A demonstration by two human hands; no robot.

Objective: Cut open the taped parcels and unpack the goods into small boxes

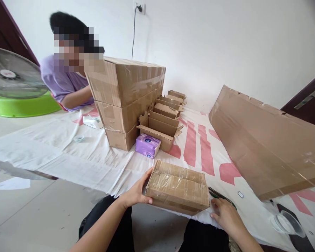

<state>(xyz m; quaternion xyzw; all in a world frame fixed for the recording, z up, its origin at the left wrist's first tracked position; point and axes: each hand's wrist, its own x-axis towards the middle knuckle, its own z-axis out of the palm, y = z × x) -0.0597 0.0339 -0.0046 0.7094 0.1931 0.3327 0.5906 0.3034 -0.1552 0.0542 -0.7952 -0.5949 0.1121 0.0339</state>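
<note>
A taped cardboard box [177, 187] lies at the table's front edge before me. My left hand [135, 192] grips its left end, thumb along the front and fingers behind. Close to the box's right end is my right hand [225, 213], its thumb and bent fingers apart with nothing visible between them. Just behind those fingers lies a dark, slim tool with a green edge [223, 196], partly hidden by the hand and box. Beyond the box sits a purple tissue pack [147, 145], against an open cardboard box [157, 129].
Stacked sealed cartons [131, 87] stand left of a row of open boxes. A large cardboard sheet [265, 147] leans at right, near a clear plastic tub [287, 222]. Another person [68, 80] is behind the stack, beside a fan [13, 73].
</note>
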